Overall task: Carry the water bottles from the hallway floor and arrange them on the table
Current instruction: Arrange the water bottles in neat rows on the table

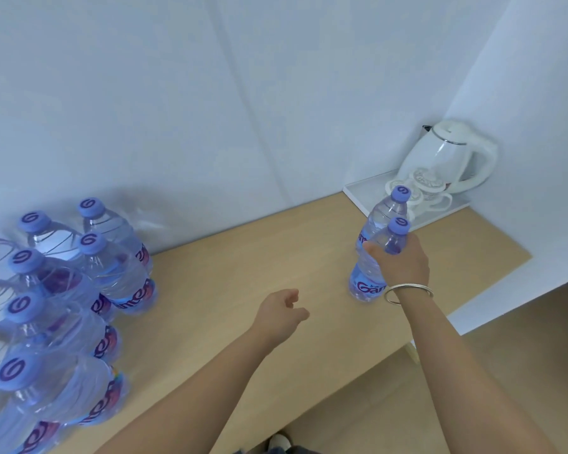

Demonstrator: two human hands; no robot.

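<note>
- Two bottles [379, 224] right of centre, set side by side to start a row.
- Right hand [402, 260] wrapped round nearer bottle [368, 276], steadying it upright.
- Left hand [281, 311] loosely curled, holding nothing.

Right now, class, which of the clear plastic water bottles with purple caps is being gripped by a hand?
The nearer of the two bottles by the white kettle; the right hand wraps it.
</note>
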